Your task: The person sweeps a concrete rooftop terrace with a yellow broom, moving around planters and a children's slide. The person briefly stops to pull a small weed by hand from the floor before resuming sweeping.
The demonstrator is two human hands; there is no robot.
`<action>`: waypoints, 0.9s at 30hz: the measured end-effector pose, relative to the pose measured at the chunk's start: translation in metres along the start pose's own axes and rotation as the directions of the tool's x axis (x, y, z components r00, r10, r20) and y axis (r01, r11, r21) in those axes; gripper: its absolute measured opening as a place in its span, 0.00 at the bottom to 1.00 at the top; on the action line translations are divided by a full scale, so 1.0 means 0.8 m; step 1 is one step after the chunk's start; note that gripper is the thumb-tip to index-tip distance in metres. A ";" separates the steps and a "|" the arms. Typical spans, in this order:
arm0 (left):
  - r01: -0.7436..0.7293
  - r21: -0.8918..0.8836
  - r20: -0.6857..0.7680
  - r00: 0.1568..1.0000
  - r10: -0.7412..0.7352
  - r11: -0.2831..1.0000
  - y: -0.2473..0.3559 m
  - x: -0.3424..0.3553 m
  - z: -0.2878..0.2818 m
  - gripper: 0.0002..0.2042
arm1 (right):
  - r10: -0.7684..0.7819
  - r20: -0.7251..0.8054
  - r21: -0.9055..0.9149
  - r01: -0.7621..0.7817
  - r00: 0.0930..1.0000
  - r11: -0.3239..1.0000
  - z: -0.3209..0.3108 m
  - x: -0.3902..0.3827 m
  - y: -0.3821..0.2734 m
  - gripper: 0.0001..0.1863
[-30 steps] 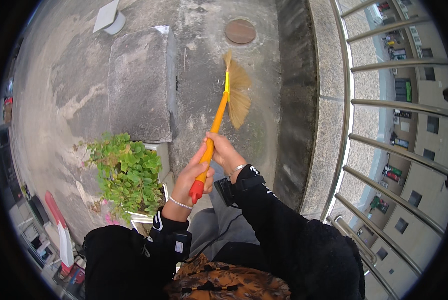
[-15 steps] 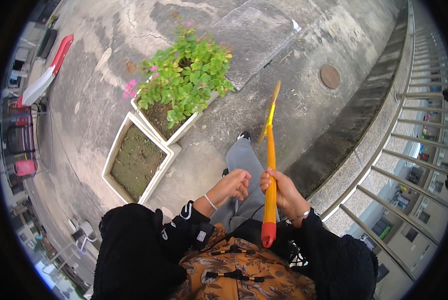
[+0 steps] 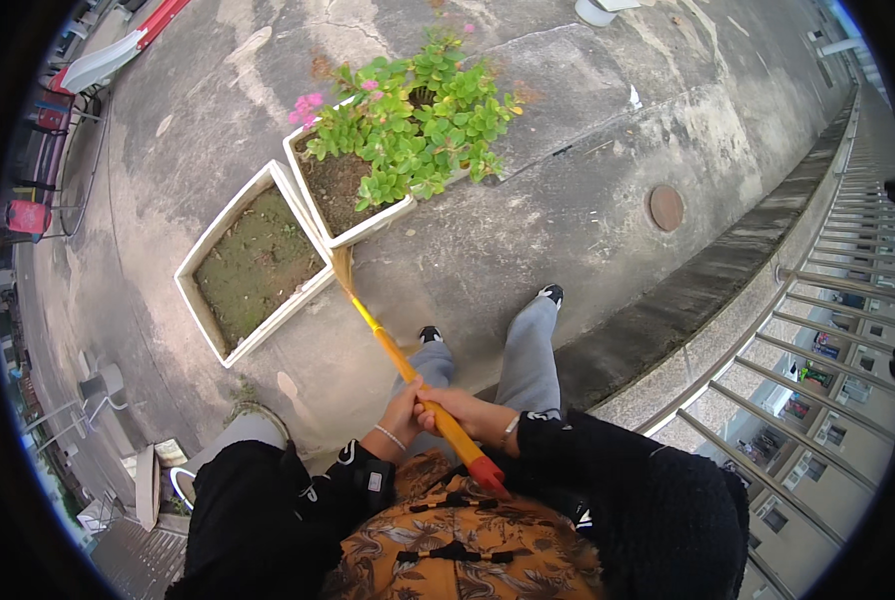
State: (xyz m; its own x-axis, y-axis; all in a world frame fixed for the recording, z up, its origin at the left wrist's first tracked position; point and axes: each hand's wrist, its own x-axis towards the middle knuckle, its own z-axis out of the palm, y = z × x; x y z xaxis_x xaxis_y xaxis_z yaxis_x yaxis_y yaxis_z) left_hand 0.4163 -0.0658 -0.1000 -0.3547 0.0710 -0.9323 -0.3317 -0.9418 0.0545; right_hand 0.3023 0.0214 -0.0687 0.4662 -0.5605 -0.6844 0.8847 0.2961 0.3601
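Note:
A mattock with a yellow-orange handle [image 3: 403,362] and red butt slants across the front of my body. My left hand [image 3: 398,415], with a beaded bracelet at its wrist, is closed round the handle. Close against it, my right hand [image 3: 458,408] also grips the handle, just nearer the butt. The tool's brownish head [image 3: 344,270] is at the near corner where two white rectangular planters meet; whether it touches them I cannot tell. The left planter [image 3: 208,330] holds soil with greenish growth [image 3: 258,255]. A leafy shrub [image 3: 423,130] with pink flowers grows in the other planter [image 3: 373,232].
Stained concrete ground [image 3: 568,200] surrounds the planters, with a round brown cover [image 3: 666,208] set in it. A low kerb and metal railing [image 3: 738,400] curve along the right. A red-and-white slide [image 3: 118,55] stands far left. A grey rounded container [image 3: 253,430] is by my left arm.
My left hand has taken hold of the handle beside my right. The mattock's head has swung left to the planters' corner. My feet are further apart, and the view has shifted.

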 end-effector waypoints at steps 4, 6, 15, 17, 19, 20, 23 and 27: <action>-0.034 0.050 -0.067 0.997 0.037 0.998 -0.002 0.076 0.038 0.11 | 0.048 0.159 0.254 -0.088 0.986 0.963 -0.064 0.006 -0.060 0.09; -0.015 0.131 -0.151 0.988 0.035 0.991 -0.008 0.128 0.104 0.10 | -0.021 0.179 0.371 -0.047 0.984 0.928 -0.107 -0.017 -0.104 0.09; 0.127 0.477 0.003 0.989 -0.146 0.869 -0.095 0.331 0.562 0.16 | -0.480 0.010 0.612 0.374 0.877 0.697 -0.313 -0.330 -0.355 0.05; 0.127 0.492 0.062 0.982 -0.180 0.861 -0.110 0.361 0.655 0.15 | -0.529 -0.063 0.583 0.461 0.846 0.669 -0.340 -0.400 -0.411 0.05; 0.096 0.517 0.072 0.985 -0.155 0.851 -0.116 0.381 0.733 0.14 | -0.583 -0.101 0.571 0.527 0.806 0.629 -0.354 -0.455 -0.455 0.06; 0.090 0.541 0.067 0.987 -0.149 0.836 -0.118 0.383 0.764 0.13 | -0.607 -0.146 0.525 0.581 0.781 0.622 -0.356 -0.477 -0.469 0.06; -0.018 0.627 0.159 0.982 -0.106 0.779 -0.111 0.372 0.825 0.12 | -0.699 -0.125 0.456 0.667 0.704 0.589 -0.352 -0.527 -0.493 0.05; -0.203 0.655 0.303 0.953 -0.007 0.728 -0.105 0.330 0.853 0.12 | -0.724 -0.071 0.529 0.641 0.687 0.556 -0.329 -0.563 -0.488 0.04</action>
State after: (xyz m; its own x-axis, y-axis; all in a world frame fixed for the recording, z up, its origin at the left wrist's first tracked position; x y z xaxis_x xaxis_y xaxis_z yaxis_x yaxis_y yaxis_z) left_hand -0.2461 0.2563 -0.1069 -0.6006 0.1739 -0.7804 -0.7419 -0.4853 0.4627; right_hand -0.2532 0.3618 -0.0679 -0.3201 -0.5440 -0.7756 0.7915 -0.6035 0.0965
